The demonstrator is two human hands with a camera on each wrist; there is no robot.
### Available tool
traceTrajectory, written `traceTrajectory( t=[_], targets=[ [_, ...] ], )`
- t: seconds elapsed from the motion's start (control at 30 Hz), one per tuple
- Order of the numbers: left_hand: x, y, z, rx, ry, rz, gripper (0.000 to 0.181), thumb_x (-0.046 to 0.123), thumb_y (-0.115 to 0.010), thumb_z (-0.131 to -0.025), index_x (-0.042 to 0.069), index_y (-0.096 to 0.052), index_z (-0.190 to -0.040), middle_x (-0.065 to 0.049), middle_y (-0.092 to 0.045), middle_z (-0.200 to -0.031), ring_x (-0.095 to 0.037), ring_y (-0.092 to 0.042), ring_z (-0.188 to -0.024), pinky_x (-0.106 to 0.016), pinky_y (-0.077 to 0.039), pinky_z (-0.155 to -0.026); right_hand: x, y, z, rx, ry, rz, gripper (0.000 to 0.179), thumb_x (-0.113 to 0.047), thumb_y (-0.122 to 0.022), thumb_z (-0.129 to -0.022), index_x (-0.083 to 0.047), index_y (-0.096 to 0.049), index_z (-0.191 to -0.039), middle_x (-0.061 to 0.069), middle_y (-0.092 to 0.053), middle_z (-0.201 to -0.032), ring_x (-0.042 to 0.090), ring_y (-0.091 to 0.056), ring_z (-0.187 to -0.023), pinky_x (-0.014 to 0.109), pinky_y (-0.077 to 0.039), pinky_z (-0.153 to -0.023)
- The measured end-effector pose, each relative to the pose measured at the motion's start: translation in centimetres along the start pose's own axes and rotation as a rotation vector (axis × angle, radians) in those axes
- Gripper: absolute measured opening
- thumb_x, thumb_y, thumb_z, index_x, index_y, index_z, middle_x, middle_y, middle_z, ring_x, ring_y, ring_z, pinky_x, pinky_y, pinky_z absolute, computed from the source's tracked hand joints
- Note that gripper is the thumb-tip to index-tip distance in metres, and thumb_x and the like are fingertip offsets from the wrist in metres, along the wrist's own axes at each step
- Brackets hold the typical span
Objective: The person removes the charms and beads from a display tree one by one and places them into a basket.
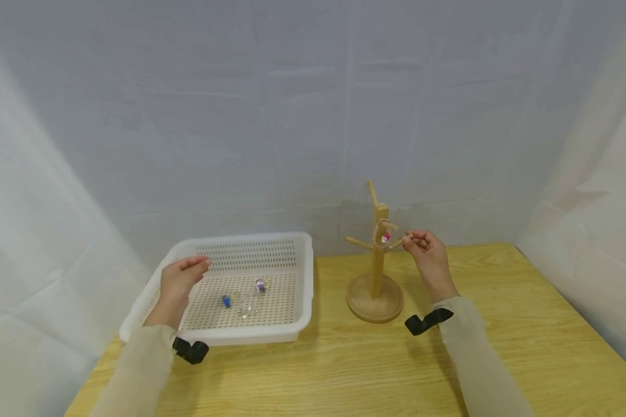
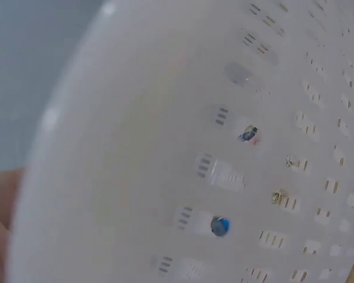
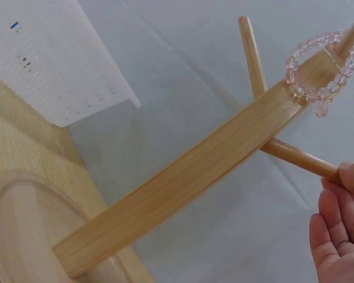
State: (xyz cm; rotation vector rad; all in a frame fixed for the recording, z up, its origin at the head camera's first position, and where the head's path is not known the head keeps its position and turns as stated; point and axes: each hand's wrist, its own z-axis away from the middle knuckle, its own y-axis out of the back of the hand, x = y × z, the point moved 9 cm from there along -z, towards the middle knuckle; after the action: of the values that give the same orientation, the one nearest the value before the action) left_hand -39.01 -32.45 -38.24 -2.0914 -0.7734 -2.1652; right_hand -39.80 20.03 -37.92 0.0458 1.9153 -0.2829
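A wooden stand (image 1: 377, 272) with a round base and several pegs stands upright on the table. Around one upper peg hangs a bracelet of clear pink beads (image 3: 297, 78), with a bright pink charm visible in the head view. My right hand (image 1: 429, 255) pinches the end of a lower peg (image 3: 301, 159) between thumb and fingers. Over the left part of a white plastic basket (image 1: 306, 289) hovers my left hand (image 1: 179, 284), fingers loosely bent, with nothing visible in them. Inside the basket lie a blue trinket (image 1: 226, 301), a dark-and-pale one (image 1: 261, 285) and some clear pieces (image 1: 246, 311).
The basket stands left of the stand on a wood-grain table (image 1: 344, 370). Behind it hangs a pale grey sheet (image 1: 302, 127), with white sheeting at both sides. Another peg (image 1: 359, 242) juts left from the stand, and one points up at its top.
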Motion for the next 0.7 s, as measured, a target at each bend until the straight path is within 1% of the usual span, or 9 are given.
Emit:
traceTrajectory(
  t=[0.1, 0.2, 0.27, 0.4, 0.6, 0.7],
  targets=[
    [0.3, 0.0, 0.2, -0.002, 0.0, 0.018, 0.041, 0.019, -0.066, -0.088, -0.004, -0.058, -0.122, 0.019, -0.059, -0.082, 0.008, -0.054, -0.074, -0.011, -0.048, -0.071, -0.1, 0.0, 0.1, 0.01, 0.017, -0.013, 0.015, -0.005, -0.062, -0.09, 0.002, -0.054, -0.1, -0.004, -0.061, -0.083, 0.006, -0.06, -0.077, 0.017, -0.051, -0.075],
    [1.0, -0.4, 0.7, -0.018, -0.017, 0.045, 0.042, 0.017, -0.067, -0.088, -0.006, -0.057, -0.122, 0.019, -0.059, -0.081, 0.009, -0.054, -0.074, -0.011, -0.049, -0.071, -0.1, 0.1, 0.2, 0.024, 0.028, 0.002, 0.018, -0.005, -0.061, -0.09, 0.005, -0.053, -0.102, -0.002, -0.06, -0.083, 0.004, -0.06, -0.076, 0.017, -0.051, -0.075],
    [1.6, -0.9, 1.1, -0.042, -0.036, 0.057, 0.043, 0.016, -0.067, -0.088, -0.007, -0.056, -0.122, 0.02, -0.059, -0.08, 0.009, -0.054, -0.075, -0.011, -0.049, -0.072, -0.1, 0.1, 0.3, 0.035, 0.034, 0.002, 0.019, -0.005, -0.061, -0.091, 0.007, -0.052, -0.103, -0.002, -0.06, -0.084, 0.003, -0.059, -0.075, 0.016, -0.051, -0.075],
    [2.6, -1.9, 1.7, -0.098, -0.071, 0.074, 0.043, 0.015, -0.065, -0.089, -0.009, -0.055, -0.123, 0.022, -0.06, -0.078, 0.008, -0.056, -0.076, -0.012, -0.049, -0.073, -0.1, 0.2, 0.3, 0.052, 0.05, -0.027, 0.016, -0.002, -0.06, -0.091, 0.007, -0.052, -0.101, -0.001, -0.061, -0.084, 0.004, -0.059, -0.074, 0.016, -0.051, -0.075],
    [3.6, -3.4, 2.7, -0.144, -0.082, 0.121, 0.038, 0.013, -0.067, -0.088, -0.008, -0.059, -0.118, 0.02, -0.064, -0.078, 0.006, -0.059, -0.077, -0.013, -0.05, -0.072, -0.1, 0.2, 0.5, 0.068, 0.06, -0.034, 0.013, -0.001, -0.061, -0.089, 0.005, -0.053, -0.098, -0.002, -0.061, -0.083, 0.004, -0.059, -0.073, 0.016, -0.051, -0.074],
    [4.3, -4.2, 3.3, -0.177, -0.091, 0.119, 0.037, 0.016, -0.067, -0.088, -0.006, -0.06, -0.117, 0.02, -0.064, -0.08, 0.005, -0.06, -0.079, -0.014, -0.05, -0.074, 0.0, 0.3, 0.7, 0.079, 0.066, -0.022, 0.012, -0.002, -0.063, -0.089, 0.002, -0.053, -0.095, -0.002, -0.061, -0.083, 0.004, -0.059, -0.073, 0.016, -0.051, -0.073]
  ],
)
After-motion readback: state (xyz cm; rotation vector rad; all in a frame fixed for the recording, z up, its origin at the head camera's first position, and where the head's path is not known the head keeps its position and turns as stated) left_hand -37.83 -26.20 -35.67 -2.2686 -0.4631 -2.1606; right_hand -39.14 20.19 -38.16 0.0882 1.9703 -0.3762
